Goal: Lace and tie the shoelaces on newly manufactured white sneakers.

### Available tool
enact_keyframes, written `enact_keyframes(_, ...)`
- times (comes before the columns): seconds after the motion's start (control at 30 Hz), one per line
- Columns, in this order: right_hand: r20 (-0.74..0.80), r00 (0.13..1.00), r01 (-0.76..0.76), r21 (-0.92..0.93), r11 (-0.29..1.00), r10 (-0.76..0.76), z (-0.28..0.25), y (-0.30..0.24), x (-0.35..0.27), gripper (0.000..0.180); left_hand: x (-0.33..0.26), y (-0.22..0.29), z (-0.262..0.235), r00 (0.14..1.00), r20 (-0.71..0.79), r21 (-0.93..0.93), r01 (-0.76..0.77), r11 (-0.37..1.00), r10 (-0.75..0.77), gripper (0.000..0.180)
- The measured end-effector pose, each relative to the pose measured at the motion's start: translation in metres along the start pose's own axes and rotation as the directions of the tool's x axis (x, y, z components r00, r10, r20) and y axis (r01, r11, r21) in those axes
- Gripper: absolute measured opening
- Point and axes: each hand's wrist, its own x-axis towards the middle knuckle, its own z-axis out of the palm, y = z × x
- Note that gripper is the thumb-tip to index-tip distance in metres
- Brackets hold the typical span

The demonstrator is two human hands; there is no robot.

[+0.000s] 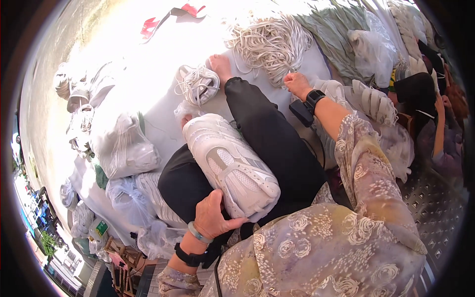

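Observation:
Across my lap lies a stack of nested white-and-grey shoe uppers (pixel 232 163), with mesh panels showing on the nearest one. My left hand (pixel 213 215) grips its near end, thumb and fingers spread around the edge. Further out to the right, my right hand (pixel 298 85) is pinched closed at the near edge of a big heap of off-white shoelaces (pixel 269 44), on a lace end that is barely visible. A single white upper with loose laces (pixel 198 85) rests on the sheet beside my bare foot.
Plastic bags of white pieces (pixel 126 148) and more uppers line the left. Stacked uppers (pixel 373 101) and a clear bag (pixel 373 54) lie at the right, near another person (pixel 440 109). A red-and-grey strip (pixel 173 12) lies at the far side. A patterned metal surface (pixel 430 222) is at lower right.

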Motion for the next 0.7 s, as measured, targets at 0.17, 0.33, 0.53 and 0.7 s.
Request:
enact_keyframes(0.17,-0.268,0.955,-0.162,-0.102,0.982,0.129,0.030,0.001,0.046,0.019,0.004,-0.002,-0.016,0.977,0.168,0.046,0.121,0.992,-0.127,0.067)
enact_keyframes(0.33,-0.356,0.926,0.060,-0.185,0.981,-0.123,0.039,0.006,0.075,0.021,0.007,-0.013,-0.012,0.980,0.189,0.030,0.054,0.998,-0.059,0.066)
enact_keyframes(0.53,-0.141,0.937,0.228,-0.444,0.867,-0.319,0.060,0.009,0.099,0.017,0.011,-0.011,-0.012,0.989,0.148,0.036,0.006,0.999,-0.011,0.067)
enact_keyframes(0.7,-0.143,0.920,0.248,-0.507,0.825,-0.364,0.065,0.015,0.112,0.010,0.016,-0.010,-0.010,0.989,0.148,0.022,-0.006,1.000,0.003,0.067)
